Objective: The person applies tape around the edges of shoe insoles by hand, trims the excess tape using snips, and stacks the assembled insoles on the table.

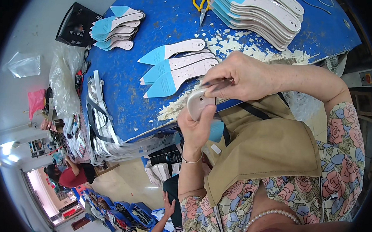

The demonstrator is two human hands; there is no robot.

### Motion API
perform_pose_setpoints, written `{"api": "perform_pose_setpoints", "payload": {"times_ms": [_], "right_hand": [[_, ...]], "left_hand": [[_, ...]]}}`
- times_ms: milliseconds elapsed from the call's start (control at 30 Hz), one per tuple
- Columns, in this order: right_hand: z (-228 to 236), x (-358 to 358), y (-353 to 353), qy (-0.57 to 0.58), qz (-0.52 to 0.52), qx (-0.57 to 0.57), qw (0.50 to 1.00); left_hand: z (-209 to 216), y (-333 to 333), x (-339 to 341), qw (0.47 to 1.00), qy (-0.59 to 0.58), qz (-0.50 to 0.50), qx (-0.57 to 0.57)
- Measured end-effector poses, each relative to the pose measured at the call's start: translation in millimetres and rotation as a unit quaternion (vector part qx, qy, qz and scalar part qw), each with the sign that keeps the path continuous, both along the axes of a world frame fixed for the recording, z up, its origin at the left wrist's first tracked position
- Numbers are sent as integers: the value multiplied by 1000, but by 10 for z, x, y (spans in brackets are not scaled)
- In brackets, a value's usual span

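My left hand [197, 130], a bracelet at its wrist, grips a shoe insole board near the table's front edge. The insole board's pale heel [197, 102] has a small dark hole and points up; a blue part [216, 131] shows below the hand. Against the heel's edge, my right hand [244, 78] pinches a thin dark piece [217, 82], too blurred to tell its kind. Just beyond my hands, several blue-and-white insole boards [188, 68] lie overlapping on the table.
The blue table [127, 106] has patches of pale residue. A tall insole stack [260, 19], yellow-handled scissors [202, 8] and a smaller insole pile [118, 30] lie farther off. White strips [101, 115] hang at the left edge. Another person's hand [169, 206] is below left.
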State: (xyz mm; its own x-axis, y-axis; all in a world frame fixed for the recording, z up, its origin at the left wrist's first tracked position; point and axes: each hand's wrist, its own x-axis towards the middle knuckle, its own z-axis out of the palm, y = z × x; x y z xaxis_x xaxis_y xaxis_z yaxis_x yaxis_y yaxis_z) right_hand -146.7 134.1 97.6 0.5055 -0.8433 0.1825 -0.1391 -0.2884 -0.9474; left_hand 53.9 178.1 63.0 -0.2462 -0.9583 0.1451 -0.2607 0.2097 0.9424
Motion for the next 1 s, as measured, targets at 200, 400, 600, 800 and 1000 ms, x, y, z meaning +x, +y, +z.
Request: {"api": "perform_pose_setpoints", "payload": {"times_ms": [200, 400, 600, 800, 1000], "right_hand": [[401, -197, -100, -37, 24, 60, 997], [-79, -58, 105, -119, -32, 137, 983], [-483, 409, 456, -226, -109, 198, 948], [-730, 565, 541, -153, -155, 197, 956], [-1109, 552, 697, -75, -189, 56, 977]], "left_hand": [[124, 157, -49, 989, 73, 128, -4], [-60, 141, -80, 968, 149, 202, 18], [-201, 148, -195, 936, 277, 208, 63], [-266, 140, -223, 912, 298, 249, 131], [-423, 117, -210, 939, 220, 225, 140]]}}
